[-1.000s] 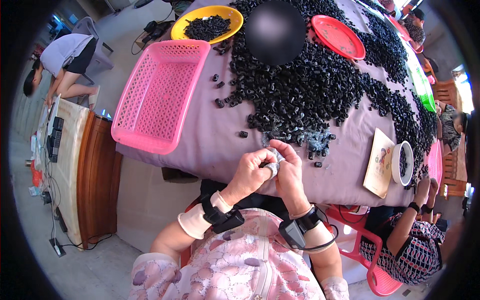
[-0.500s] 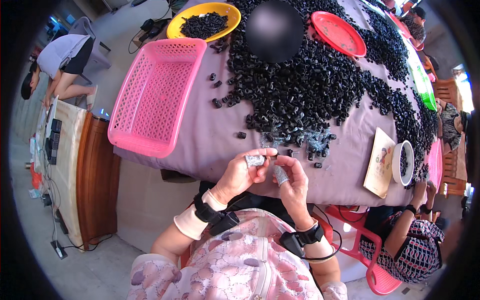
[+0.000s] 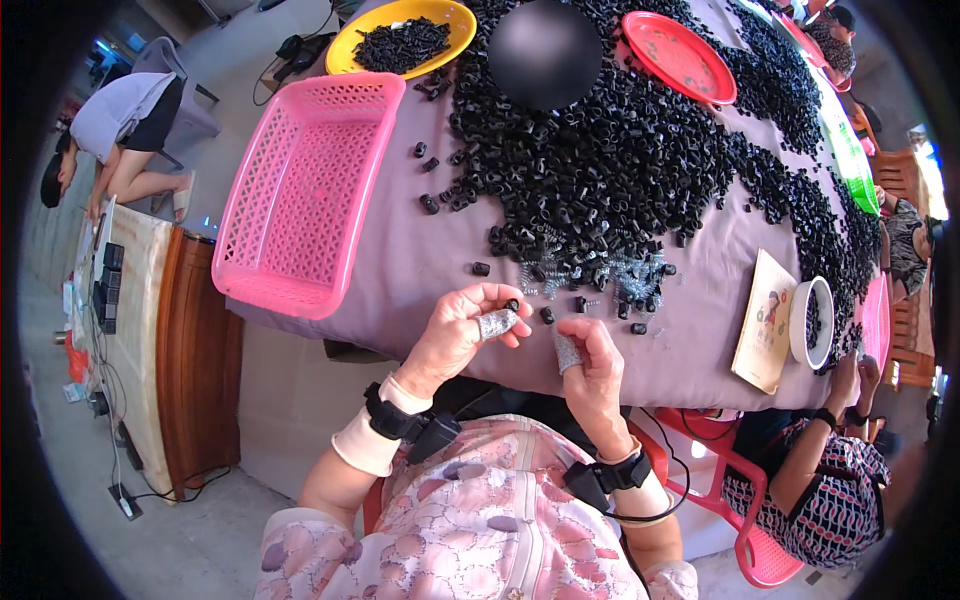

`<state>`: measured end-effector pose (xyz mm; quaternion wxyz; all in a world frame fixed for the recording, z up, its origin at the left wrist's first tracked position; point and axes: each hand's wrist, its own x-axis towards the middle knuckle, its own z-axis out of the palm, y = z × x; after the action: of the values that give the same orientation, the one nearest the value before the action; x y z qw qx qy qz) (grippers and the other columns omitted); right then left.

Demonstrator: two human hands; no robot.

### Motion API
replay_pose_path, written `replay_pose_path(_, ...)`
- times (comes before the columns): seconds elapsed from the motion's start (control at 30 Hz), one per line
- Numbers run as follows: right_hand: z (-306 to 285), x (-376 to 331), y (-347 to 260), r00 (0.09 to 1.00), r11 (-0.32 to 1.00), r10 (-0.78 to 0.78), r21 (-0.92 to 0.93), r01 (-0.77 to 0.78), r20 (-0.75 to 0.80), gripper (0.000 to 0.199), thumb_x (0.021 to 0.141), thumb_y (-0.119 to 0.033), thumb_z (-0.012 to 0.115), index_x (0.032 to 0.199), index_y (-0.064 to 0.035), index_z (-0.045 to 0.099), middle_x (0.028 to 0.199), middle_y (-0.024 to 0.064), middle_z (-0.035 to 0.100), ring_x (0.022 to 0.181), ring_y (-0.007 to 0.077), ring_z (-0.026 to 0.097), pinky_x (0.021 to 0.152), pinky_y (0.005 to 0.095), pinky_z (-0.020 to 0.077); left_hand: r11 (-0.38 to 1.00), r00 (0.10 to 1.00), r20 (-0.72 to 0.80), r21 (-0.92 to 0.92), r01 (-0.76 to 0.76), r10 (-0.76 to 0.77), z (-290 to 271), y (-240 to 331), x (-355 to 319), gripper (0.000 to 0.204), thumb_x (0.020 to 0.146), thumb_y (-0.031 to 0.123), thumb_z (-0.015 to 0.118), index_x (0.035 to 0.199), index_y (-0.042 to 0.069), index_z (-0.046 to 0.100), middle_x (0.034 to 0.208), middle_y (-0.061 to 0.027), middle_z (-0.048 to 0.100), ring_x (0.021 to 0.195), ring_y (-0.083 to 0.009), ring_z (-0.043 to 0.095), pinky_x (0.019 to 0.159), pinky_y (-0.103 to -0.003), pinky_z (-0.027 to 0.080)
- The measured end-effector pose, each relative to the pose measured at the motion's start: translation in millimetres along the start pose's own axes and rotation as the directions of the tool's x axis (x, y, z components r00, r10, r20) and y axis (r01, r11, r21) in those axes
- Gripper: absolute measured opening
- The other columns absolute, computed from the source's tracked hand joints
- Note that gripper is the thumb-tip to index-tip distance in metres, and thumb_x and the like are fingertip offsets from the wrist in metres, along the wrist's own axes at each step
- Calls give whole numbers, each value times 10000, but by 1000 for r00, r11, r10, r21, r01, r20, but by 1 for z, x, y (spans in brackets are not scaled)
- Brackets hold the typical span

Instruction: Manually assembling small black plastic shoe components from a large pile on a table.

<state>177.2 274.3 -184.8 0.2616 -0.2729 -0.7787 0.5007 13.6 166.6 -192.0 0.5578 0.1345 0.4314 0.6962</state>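
My left hand (image 3: pixel 458 335), its thumb wrapped in silvery tape, pinches a small black plastic cap (image 3: pixel 512 304) between thumb and fingers. To its right, my right hand (image 3: pixel 590 362) has its fingers curled toward a taped thumb; whatever may be between them is hidden. One loose black piece (image 3: pixel 547 315) shows between the two hands, close to the right fingertips. Just beyond the hands lie small metal springs (image 3: pixel 632 277), mixed into the near edge of a big heap of black plastic caps (image 3: pixel 620 180) on the cloth-covered table (image 3: pixel 420 275).
A pink mesh basket (image 3: pixel 345 215) stands at the left. Farther off are a yellow plate (image 3: pixel 343 62) of thin black parts and a red tray (image 3: pixel 725 88). A booklet (image 3: pixel 757 340) and white bowl (image 3: pixel 808 355) sit right, near a co-worker (image 3: pixel 815 480).
My hands, close together at the fingertips before, have moved apart. The left has shifted slightly left, and the black cap in its fingers shows plainly; the right has drawn a little nearer to me.
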Motion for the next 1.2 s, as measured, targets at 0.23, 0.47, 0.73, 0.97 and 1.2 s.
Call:
replay_pose_path(0.23, -4, -6, -10, 992, 981, -87, -168, 101, 89, 334, 669, 122, 528, 966, -21, 583, 897, 154, 565, 791, 348, 574, 671, 373, 476, 994, 998, -24, -89, -57, 55, -7, -7, 2, 220, 895, 28, 534, 1111, 27, 577, 967, -88, 619, 792, -167, 627, 685, -261, 518)
replay_pose_path(0.47, -28, 7, -8, 1000, 973, -16, -232, 18, 12, 277, 702, 73, 517, 954, -20, 581, 884, 151, 573, 798, 351, 581, 684, 381, 480, 991, 997, 7, -116, -73, 75, -3, 1, 12, 220, 892, 49, 544, 1108, 40, 580, 958, -70, 611, 715, -125, 585, 630, -231, 476)
replay_pose_path(0.73, -15, 43, -6, 976, 847, -217, -498, 186, -5, 306, 637, 10, 553, 929, -71, 592, 891, 100, 569, 851, 286, 555, 726, 381, 464, 999, 999, -47, 48, -11, 13, 5, -5, 20, 197, 887, 36, 553, 1083, 13, 567, 884, -69, 636, 740, -136, 623, 649, -243, 506)
replay_pose_path(0.97, 6, 50, 3, 970, 596, -241, -785, 168, 25, 190, 681, -65, 573, 869, -80, 563, 810, 62, 538, 789, 251, 524, 669, 371, 408, 998, 998, -45, -44, -38, 36, 0, -13, 19, 233, 894, 27, 547, 1121, 2, 595, 893, -58, 632, 731, -124, 614, 650, -235, 505)
replay_pose_path(1.2, 4, 54, 1, 963, 651, -248, -719, 243, 100, 174, 639, -58, 604, 793, -97, 532, 820, 63, 514, 797, 256, 502, 689, 379, 386, 996, 997, -73, -81, -38, 33, 3, -11, 20, 247, 898, 61, 558, 1140, 18, 582, 906, -56, 632, 706, -98, 583, 642, -220, 484)
